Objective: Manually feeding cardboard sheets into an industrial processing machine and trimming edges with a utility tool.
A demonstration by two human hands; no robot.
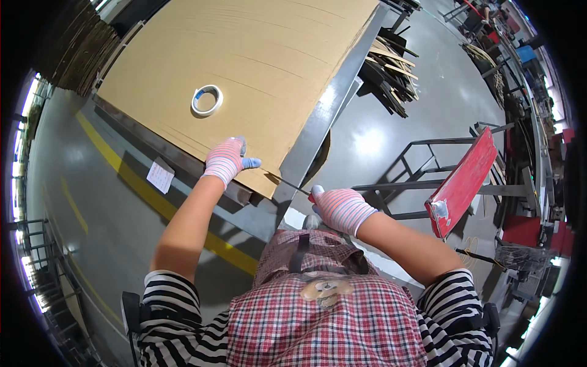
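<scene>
My left hand (226,160), in a striped knit glove, rests near the front corner of a brown cardboard sheet (244,43). Its thumb is held apart from the fingers, and it grasps nothing that I can see. In a matching glove, my right hand (342,208) is closed around the red handle of a tool with a long, thin, dark blade (286,181). The blade points left, and its tip meets the cardboard by the corner. Whether it is a knife or another tool is too small to tell. A roll of white tape (206,100) lies on the cardboard beyond my left hand.
The cardboard lies on a metal-edged table (324,107). Dark and tan strips (391,73) are heaped on the floor beyond its right side. A metal frame with a red panel (465,183) stands at my right. A written paper (160,176) hangs at the left edge.
</scene>
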